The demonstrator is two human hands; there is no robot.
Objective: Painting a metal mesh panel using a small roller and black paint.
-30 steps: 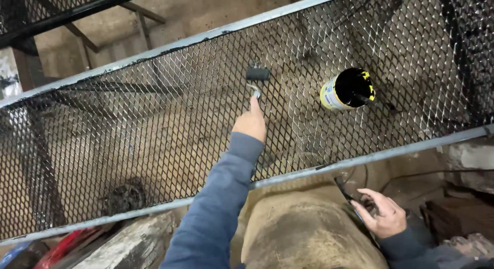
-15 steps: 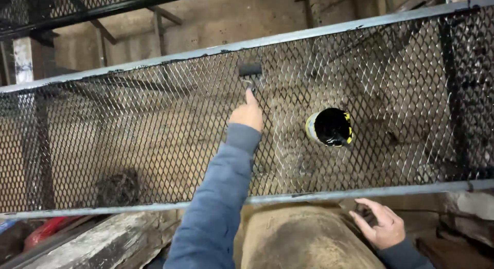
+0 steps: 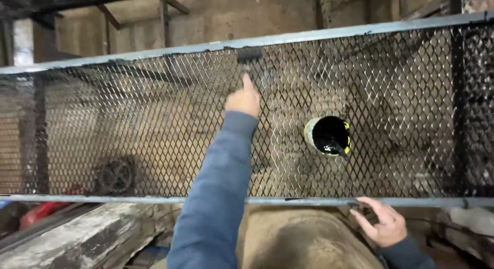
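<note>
Left hand [image 3: 244,100], fingers closed around the handle of a paintbrush [image 3: 249,57], presses its bristles to the mesh panel [image 3: 128,130] just below the far frame rail. A round paint can [image 3: 328,136] with a yellow-marked rim and black contents sits on the mesh right of centre. Right hand [image 3: 383,223], fingers curled loosely, grips the near frame rail [image 3: 154,199] toward its right end.

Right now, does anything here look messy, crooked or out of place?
Only the paint tin stands out: it sits open on the mesh panel, with black paint run over its yellow rim. The left hand holds a brush against the top frame bar, which is black in patches and bare grey elsewhere. The right hand grips the lower bar.
</note>
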